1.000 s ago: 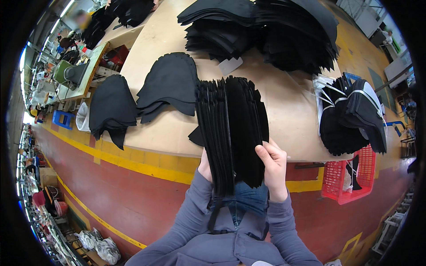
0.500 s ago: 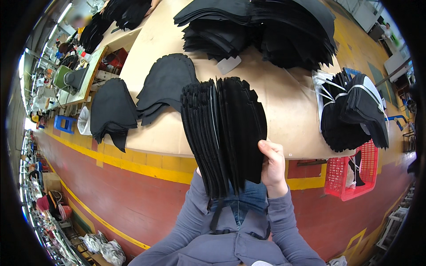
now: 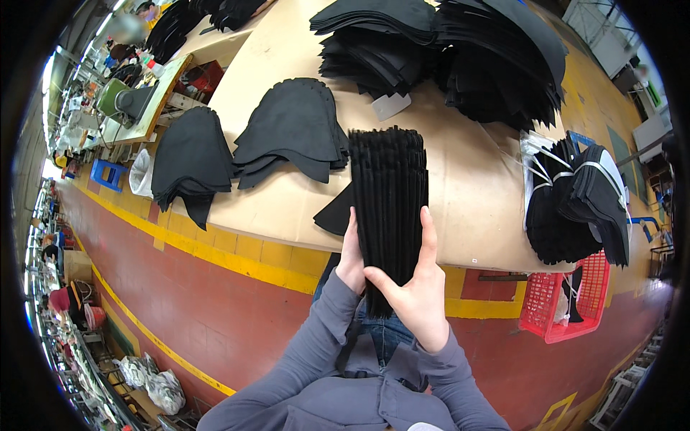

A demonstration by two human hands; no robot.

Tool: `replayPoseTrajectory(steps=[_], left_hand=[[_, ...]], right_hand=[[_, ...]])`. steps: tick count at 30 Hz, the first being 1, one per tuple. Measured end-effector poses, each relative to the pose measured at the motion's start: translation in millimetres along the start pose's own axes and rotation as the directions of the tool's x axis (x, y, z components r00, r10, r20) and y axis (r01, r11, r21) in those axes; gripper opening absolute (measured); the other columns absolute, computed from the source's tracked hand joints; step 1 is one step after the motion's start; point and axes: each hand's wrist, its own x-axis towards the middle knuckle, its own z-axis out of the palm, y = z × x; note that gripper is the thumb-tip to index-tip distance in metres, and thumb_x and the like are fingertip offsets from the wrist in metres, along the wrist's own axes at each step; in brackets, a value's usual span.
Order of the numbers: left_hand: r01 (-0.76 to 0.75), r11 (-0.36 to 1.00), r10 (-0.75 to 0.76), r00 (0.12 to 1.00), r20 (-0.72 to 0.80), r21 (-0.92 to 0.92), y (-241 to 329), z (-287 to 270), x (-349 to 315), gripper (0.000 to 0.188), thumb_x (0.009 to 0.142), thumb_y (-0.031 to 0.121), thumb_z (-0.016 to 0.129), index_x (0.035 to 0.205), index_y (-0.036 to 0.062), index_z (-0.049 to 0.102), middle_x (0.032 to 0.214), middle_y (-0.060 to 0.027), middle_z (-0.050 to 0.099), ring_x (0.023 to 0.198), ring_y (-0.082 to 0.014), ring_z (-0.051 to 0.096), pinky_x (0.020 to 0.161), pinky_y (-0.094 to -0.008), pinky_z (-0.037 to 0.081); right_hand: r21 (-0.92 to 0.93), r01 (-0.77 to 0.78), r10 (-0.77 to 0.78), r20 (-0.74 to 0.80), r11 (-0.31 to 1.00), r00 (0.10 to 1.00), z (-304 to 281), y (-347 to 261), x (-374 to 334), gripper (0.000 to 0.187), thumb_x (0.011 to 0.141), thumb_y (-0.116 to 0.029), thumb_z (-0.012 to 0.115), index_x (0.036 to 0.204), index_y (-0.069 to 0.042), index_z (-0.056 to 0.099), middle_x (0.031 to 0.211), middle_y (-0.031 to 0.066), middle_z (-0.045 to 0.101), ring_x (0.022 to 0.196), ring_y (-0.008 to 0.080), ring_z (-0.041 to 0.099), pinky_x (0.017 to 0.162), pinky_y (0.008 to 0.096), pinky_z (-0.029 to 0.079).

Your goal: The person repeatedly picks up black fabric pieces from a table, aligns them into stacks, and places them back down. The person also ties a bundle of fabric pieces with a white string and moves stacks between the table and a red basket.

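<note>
A thick stack of black cut fabric pieces (image 3: pixel 388 194) stands on edge between my hands, over the table's near edge. The fingers of my left hand (image 3: pixel 351 255) lie flat against its left side. My right hand (image 3: pixel 415 291) grips the right side, its thumb across the near face and its fingers along the edge. A pointed corner of a black piece (image 3: pixel 334 212) shows left of the stack; whether it belongs to the stack I cannot tell. Two smaller piles of black rounded pieces, one at the left edge (image 3: pixel 190 154) and one beside it (image 3: pixel 291 126), lie flat on the table.
Large stacks of black pieces (image 3: pixel 503 61) cover the far side of the tan table (image 3: pixel 481 208), with a white tag (image 3: pixel 392 106) by them. String-tied bundles (image 3: pixel 593 194) sit at the right corner, above a red basket (image 3: pixel 564 309). A blue stool (image 3: pixel 108 174) stands at left.
The fanned stack is now squeezed together and more upright. My left hand has come into view at its left side, and my right thumb has moved onto the near face.
</note>
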Motion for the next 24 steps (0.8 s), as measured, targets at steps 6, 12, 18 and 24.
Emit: replayPoseTrajectory(steps=[6,12,18,24], left_hand=[[0.332,0.806,0.028,0.806,0.591,-0.490,-28,-60,31,0.054,0.102,0.046,0.040,0.134,0.0032,0.052,0.127,-0.0142,0.062,0.116,-0.0284,0.062,0.098,-0.0432,0.052],[0.348,0.744,0.032,0.835,0.550,-0.571,-25,-60,32,0.054,0.102,0.045,0.041,0.134,0.0030,0.051,0.128,-0.0142,0.061,0.116,-0.0282,0.062,0.098,-0.0429,0.052],[0.342,0.683,0.056,0.857,0.513,-0.646,-17,-50,41,0.054,0.102,0.044,0.041,0.135,0.0027,0.050,0.128,-0.0142,0.061,0.116,-0.0280,0.062,0.098,-0.0426,0.052],[0.362,0.614,0.041,0.873,0.486,-0.701,-27,-72,7,0.053,0.101,0.043,0.042,0.136,0.0025,0.049,0.128,-0.0141,0.061,0.116,-0.0277,0.062,0.098,-0.0422,0.052]], right_hand=[[0.525,-0.076,0.089,0.001,0.848,0.996,3,20,8,0.089,0.093,-0.001,0.064,0.157,-0.010,0.004,0.116,0.0240,0.068,0.104,0.0253,0.067,0.093,0.0345,0.052],[0.452,-0.098,0.110,0.000,0.887,0.994,1,44,3,0.032,0.096,-0.010,0.065,0.123,0.006,0.062,0.112,0.0103,0.071,0.099,0.0134,0.063,0.090,0.0274,0.049],[0.615,-0.140,0.150,0.036,0.776,0.988,-4,49,13,0.032,0.099,-0.015,0.062,0.123,0.006,0.060,0.112,0.0069,0.068,0.099,0.0108,0.060,0.089,0.0251,0.047],[0.663,-0.187,0.183,0.077,0.725,0.980,-4,51,13,0.031,0.100,-0.014,0.060,0.123,0.006,0.060,0.113,0.0069,0.067,0.100,0.0108,0.060,0.090,0.0251,0.046]])
